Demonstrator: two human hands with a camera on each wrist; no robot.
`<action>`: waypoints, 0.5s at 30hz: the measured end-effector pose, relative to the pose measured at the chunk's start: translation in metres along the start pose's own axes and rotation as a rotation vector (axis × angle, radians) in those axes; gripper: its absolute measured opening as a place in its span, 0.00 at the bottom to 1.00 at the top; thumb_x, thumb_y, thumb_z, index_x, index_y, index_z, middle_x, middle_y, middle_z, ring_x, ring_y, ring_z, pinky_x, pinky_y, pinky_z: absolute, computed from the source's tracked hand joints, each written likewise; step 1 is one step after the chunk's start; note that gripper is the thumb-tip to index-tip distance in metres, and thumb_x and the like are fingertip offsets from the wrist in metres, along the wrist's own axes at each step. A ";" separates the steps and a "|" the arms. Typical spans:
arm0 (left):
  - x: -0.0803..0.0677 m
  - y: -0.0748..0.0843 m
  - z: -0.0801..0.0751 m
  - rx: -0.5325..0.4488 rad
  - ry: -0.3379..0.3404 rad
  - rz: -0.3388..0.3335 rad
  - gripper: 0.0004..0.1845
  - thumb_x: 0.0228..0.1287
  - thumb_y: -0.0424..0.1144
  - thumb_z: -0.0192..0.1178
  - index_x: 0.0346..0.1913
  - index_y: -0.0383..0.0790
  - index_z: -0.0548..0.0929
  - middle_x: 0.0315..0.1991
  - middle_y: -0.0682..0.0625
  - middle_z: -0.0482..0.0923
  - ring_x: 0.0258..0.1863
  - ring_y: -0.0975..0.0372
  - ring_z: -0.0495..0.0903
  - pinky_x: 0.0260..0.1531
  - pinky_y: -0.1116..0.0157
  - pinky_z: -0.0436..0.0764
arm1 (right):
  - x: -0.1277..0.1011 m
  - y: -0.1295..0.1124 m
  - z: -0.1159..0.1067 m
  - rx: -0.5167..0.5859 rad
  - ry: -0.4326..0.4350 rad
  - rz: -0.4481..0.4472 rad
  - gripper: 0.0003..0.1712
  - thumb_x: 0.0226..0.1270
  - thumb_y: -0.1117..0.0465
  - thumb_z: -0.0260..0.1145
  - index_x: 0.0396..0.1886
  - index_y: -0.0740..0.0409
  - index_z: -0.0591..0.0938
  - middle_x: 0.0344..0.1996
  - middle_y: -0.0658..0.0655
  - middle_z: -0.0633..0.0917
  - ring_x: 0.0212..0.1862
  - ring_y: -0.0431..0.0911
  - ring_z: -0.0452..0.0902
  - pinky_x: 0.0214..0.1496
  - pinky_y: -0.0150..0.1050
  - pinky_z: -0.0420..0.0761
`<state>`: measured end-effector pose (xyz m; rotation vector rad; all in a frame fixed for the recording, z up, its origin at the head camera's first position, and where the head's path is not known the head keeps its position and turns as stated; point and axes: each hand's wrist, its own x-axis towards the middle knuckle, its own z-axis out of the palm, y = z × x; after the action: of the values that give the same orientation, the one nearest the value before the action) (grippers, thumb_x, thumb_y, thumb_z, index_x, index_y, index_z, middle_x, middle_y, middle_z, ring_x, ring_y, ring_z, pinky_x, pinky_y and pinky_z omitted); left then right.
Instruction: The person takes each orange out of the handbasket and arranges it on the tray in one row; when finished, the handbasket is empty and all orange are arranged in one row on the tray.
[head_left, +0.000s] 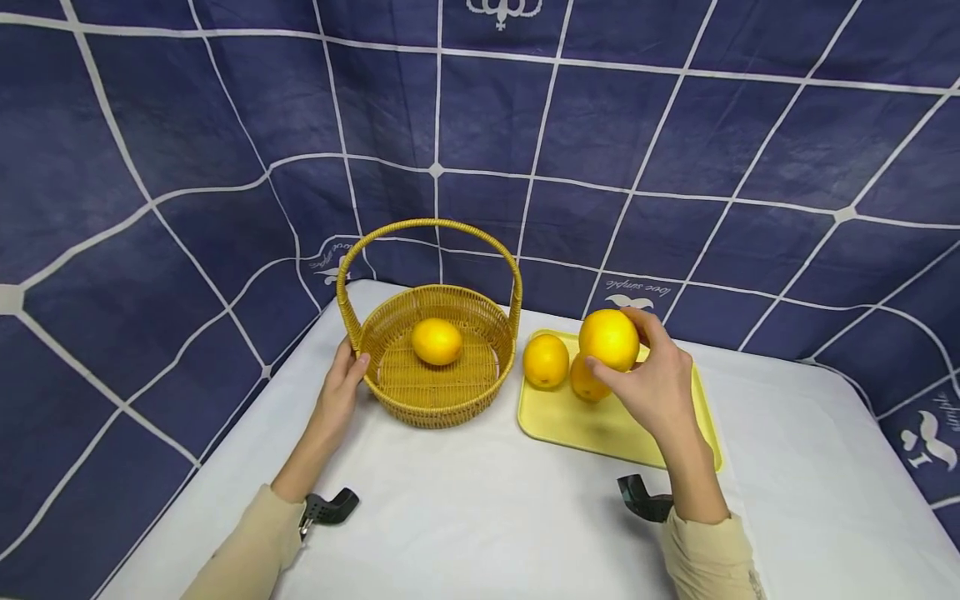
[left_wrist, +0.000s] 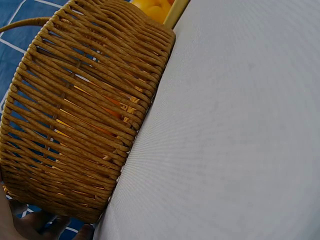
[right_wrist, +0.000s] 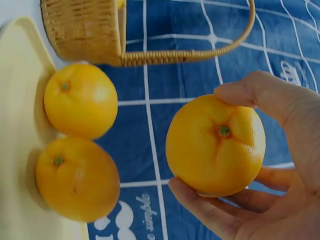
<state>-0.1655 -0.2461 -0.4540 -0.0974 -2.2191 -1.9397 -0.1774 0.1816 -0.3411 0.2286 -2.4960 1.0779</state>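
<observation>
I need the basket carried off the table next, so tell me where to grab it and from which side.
Grip the arched handle of the basket at its top centre, coming straight down from above. It stands upright over the bowl, so the load should hang level and the orange inside stay put. The left hand only touches the rim.

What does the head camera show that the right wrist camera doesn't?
Only the head view shows the left hand resting on the basket wall, the orange inside the basket, and the white table.

Only the right wrist view shows the green stem end of the held orange and the fingers curled under it.

Both show the right hand gripping that orange, two more oranges on the yellow tray, and the basket's handle.
</observation>
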 end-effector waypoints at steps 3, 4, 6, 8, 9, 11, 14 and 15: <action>-0.001 -0.001 -0.002 -0.004 -0.006 -0.001 0.34 0.88 0.46 0.42 0.87 0.46 0.44 0.84 0.39 0.51 0.84 0.51 0.50 0.74 0.79 0.57 | 0.001 0.008 -0.003 -0.024 0.019 0.019 0.43 0.55 0.58 0.83 0.70 0.58 0.76 0.58 0.66 0.85 0.55 0.62 0.82 0.52 0.61 0.86; 0.000 -0.002 -0.002 -0.007 -0.007 -0.001 0.34 0.88 0.47 0.42 0.87 0.45 0.44 0.84 0.39 0.51 0.84 0.51 0.50 0.73 0.80 0.57 | 0.002 0.011 -0.003 -0.029 0.022 0.028 0.43 0.55 0.58 0.82 0.70 0.59 0.76 0.58 0.66 0.85 0.56 0.62 0.81 0.54 0.61 0.84; 0.000 -0.003 -0.002 -0.006 -0.010 -0.003 0.34 0.88 0.47 0.42 0.87 0.45 0.44 0.85 0.40 0.51 0.85 0.51 0.49 0.75 0.78 0.56 | 0.004 0.018 -0.004 -0.045 0.029 0.048 0.42 0.55 0.57 0.82 0.70 0.60 0.76 0.58 0.67 0.85 0.56 0.63 0.81 0.56 0.61 0.82; 0.001 -0.003 -0.002 -0.001 -0.013 -0.005 0.35 0.88 0.48 0.42 0.87 0.46 0.44 0.85 0.41 0.51 0.85 0.52 0.49 0.79 0.72 0.54 | 0.006 0.025 -0.004 -0.061 0.034 0.077 0.42 0.55 0.57 0.82 0.69 0.61 0.76 0.58 0.68 0.85 0.56 0.64 0.80 0.57 0.61 0.80; 0.001 -0.003 -0.002 0.002 -0.015 -0.003 0.35 0.88 0.48 0.42 0.87 0.45 0.43 0.85 0.41 0.50 0.85 0.52 0.48 0.81 0.68 0.53 | 0.007 0.028 -0.005 -0.068 0.034 0.095 0.42 0.55 0.56 0.82 0.69 0.61 0.76 0.59 0.68 0.85 0.56 0.64 0.80 0.58 0.61 0.79; 0.002 -0.003 -0.002 0.005 -0.015 -0.003 0.35 0.88 0.48 0.42 0.87 0.44 0.43 0.85 0.41 0.50 0.85 0.52 0.48 0.83 0.62 0.52 | 0.008 0.034 -0.007 -0.079 0.037 0.135 0.43 0.56 0.55 0.82 0.70 0.61 0.75 0.59 0.69 0.84 0.57 0.66 0.78 0.59 0.61 0.77; 0.003 -0.004 -0.002 0.006 -0.008 -0.005 0.35 0.88 0.48 0.42 0.87 0.43 0.44 0.85 0.41 0.51 0.85 0.52 0.49 0.83 0.62 0.52 | 0.008 0.040 -0.009 -0.098 0.036 0.189 0.45 0.56 0.54 0.81 0.72 0.62 0.74 0.61 0.70 0.83 0.57 0.67 0.75 0.60 0.63 0.74; 0.003 -0.004 -0.002 0.004 -0.006 -0.004 0.35 0.88 0.48 0.42 0.87 0.42 0.44 0.85 0.40 0.52 0.84 0.51 0.50 0.82 0.64 0.54 | 0.009 0.042 -0.010 -0.105 0.034 0.201 0.46 0.56 0.54 0.81 0.72 0.63 0.74 0.62 0.71 0.83 0.57 0.68 0.75 0.60 0.64 0.74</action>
<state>-0.1689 -0.2492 -0.4572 -0.0978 -2.2289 -1.9394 -0.1949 0.2178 -0.3591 -0.0723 -2.5779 1.0130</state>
